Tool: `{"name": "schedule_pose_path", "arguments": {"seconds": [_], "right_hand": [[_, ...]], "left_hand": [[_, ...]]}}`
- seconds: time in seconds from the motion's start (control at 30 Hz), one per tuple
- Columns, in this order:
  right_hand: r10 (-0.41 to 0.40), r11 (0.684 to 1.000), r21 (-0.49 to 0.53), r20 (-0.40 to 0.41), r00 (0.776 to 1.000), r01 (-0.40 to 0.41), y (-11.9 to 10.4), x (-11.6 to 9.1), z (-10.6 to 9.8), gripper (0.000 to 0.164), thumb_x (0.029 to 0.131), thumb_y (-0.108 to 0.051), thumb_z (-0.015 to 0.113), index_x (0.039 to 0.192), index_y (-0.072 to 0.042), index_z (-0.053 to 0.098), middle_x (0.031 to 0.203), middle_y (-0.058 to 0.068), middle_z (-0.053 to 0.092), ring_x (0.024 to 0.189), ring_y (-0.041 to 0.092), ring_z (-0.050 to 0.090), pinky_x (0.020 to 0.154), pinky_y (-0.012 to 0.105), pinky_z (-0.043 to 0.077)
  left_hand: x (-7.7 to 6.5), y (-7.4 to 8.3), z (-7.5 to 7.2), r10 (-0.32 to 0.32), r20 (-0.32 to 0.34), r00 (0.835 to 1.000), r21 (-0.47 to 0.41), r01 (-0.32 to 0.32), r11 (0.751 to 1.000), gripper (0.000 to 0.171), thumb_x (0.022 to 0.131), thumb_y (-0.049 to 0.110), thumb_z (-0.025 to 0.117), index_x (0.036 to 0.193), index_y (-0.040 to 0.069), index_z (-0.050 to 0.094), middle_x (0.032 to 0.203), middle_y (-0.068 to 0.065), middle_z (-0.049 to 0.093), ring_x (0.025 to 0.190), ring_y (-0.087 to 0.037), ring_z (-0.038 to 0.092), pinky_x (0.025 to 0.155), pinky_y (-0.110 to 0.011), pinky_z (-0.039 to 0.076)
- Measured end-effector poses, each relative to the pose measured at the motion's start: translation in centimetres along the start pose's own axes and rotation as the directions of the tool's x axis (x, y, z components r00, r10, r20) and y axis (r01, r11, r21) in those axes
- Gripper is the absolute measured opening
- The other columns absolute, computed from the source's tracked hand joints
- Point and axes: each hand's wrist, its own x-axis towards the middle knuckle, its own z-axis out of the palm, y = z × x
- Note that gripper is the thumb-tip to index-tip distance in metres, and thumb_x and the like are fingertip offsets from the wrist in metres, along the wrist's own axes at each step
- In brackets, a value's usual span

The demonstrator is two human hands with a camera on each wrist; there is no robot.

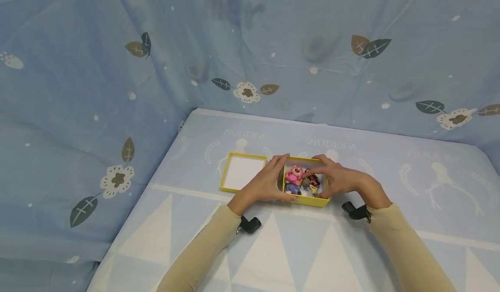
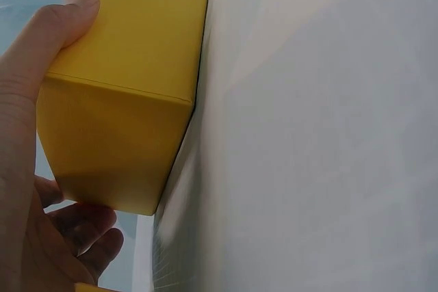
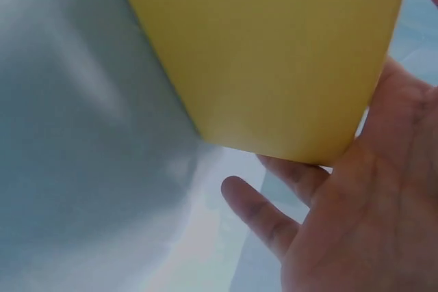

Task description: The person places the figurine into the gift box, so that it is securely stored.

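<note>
A yellow-edged box (image 1: pixel 308 201) with a white inside holds small toy figures: a pink bear (image 1: pixel 294 175), a blue figure (image 1: pixel 292 189) and several darker ones (image 1: pixel 312 180). My left hand (image 1: pixel 266 182) grips its left end, thumb on the front wall and fingers around the far side, also seen along the yellow box wall (image 2: pixel 123 145) in the left wrist view. At the right end, my right hand (image 1: pixel 339 177) spreads over the rim. Its index finger reaches in among the figures, and its thumb lies by the front right corner. Other fingers extend behind the yellow end wall (image 3: pixel 274 59) in the right wrist view.
A shallow yellow-rimmed lid (image 1: pixel 244 172), white inside, lies just left of the box. Pale blue patterned cloth covers the table (image 1: pixel 390 170). Blue fabric with flowers and leaves (image 1: pixel 273 44) hangs behind and along the left side.
</note>
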Motion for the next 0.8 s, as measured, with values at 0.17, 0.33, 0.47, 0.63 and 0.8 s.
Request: {"name": "schedule_pose_path", "arguments": {"seconds": [0.17, 0.33, 0.47, 0.63, 0.8], "right_hand": [[-0.040, 0.999, -0.017, -0.025, 0.999, 0.040, 0.11, -0.05, 0.22, 0.057, 0.074, -0.023, 0.083, 0.128, -0.017, 0.064, 0.148, 0.024, 0.026, 0.130, 0.049, 0.036, 0.093, 0.067, 0.041], [-0.063, 0.998, -0.009, -0.047, 0.997, 0.063, 0.28, -0.01, 0.30, 0.056, 0.074, -0.024, 0.083, 0.126, -0.016, 0.064, 0.147, 0.024, 0.027, 0.129, 0.049, 0.037, 0.093, 0.067, 0.041], [-0.056, 0.998, 0.013, -0.053, 0.997, 0.056, 0.36, 0.03, 0.41, 0.056, 0.075, -0.023, 0.083, 0.127, -0.015, 0.064, 0.150, 0.023, 0.024, 0.133, 0.049, 0.032, 0.097, 0.069, 0.038], [-0.056, 0.998, 0.028, -0.052, 0.997, 0.058, 0.41, 0.05, 0.42, 0.056, 0.075, -0.023, 0.083, 0.127, -0.015, 0.064, 0.153, 0.025, 0.019, 0.136, 0.052, 0.027, 0.097, 0.071, 0.036], [-0.049, 0.998, 0.030, -0.032, 0.998, 0.050, 0.45, -0.06, 0.28, 0.056, 0.076, -0.024, 0.082, 0.128, -0.015, 0.063, 0.153, 0.026, 0.017, 0.136, 0.054, 0.025, 0.097, 0.071, 0.036]], "left_hand": [[0.06, -0.03, -0.03, 0.011, -0.001, 1.000, 0.014, -0.011, 1.000, 0.127, 0.065, 0.061, 0.083, 0.158, 0.015, 0.011, 0.152, -0.006, 0.031, 0.137, -0.023, 0.040, 0.109, -0.045, 0.041], [0.03, -0.03, -0.16, 0.018, 0.000, 1.000, 0.020, -0.018, 1.000, 0.127, 0.066, 0.062, 0.082, 0.158, 0.014, 0.011, 0.152, -0.006, 0.030, 0.136, -0.024, 0.041, 0.109, -0.046, 0.042], [0.01, -0.07, -0.16, 0.018, 0.001, 1.000, 0.020, -0.018, 1.000, 0.127, 0.065, 0.062, 0.082, 0.158, 0.014, 0.011, 0.152, -0.006, 0.030, 0.136, -0.024, 0.041, 0.109, -0.046, 0.042], [0.04, -0.14, -0.08, 0.010, 0.000, 1.000, 0.017, -0.010, 1.000, 0.127, 0.065, 0.062, 0.082, 0.158, 0.015, 0.011, 0.152, -0.006, 0.030, 0.136, -0.023, 0.040, 0.109, -0.046, 0.042], [0.05, -0.06, 0.02, 0.019, -0.007, 1.000, 0.014, -0.019, 1.000, 0.127, 0.064, 0.062, 0.083, 0.158, 0.014, 0.012, 0.152, -0.006, 0.031, 0.136, -0.023, 0.041, 0.109, -0.045, 0.042]]}}
